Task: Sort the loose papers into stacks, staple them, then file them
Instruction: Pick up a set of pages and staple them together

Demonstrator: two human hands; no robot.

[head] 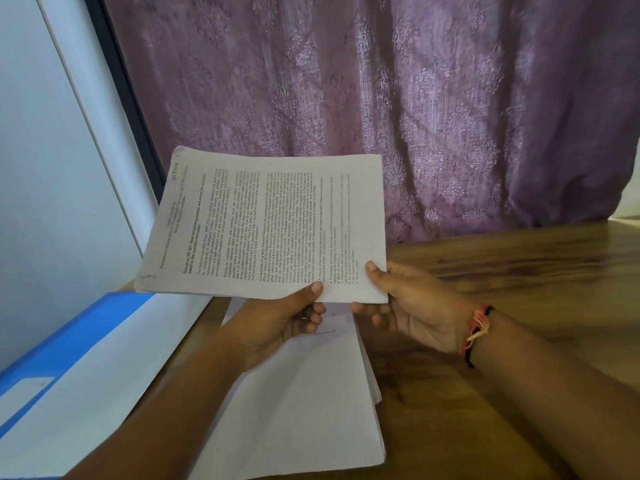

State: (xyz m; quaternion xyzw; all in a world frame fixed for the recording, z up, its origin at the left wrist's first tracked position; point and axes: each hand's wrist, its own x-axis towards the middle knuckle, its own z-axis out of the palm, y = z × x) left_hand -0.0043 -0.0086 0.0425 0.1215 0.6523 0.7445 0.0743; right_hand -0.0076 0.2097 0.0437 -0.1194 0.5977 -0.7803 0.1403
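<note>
At lower left we see a blue-and-white folder [69, 358]. Our left hand [277, 327] pinches the bottom edge of a printed sheaf [263, 226] held mid-frame above a white paper stack [294, 410]. Our right hand [415, 313] pinches the sheaf's lower right corner over the wooden table [519, 271].

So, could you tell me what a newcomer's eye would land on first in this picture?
The printed pages held up mid-frame come first, pinched at the near edge by the left hand and right hand. Below them a paper stack lies on the wooden table, with a blue folder at left and a purple curtain behind.
</note>
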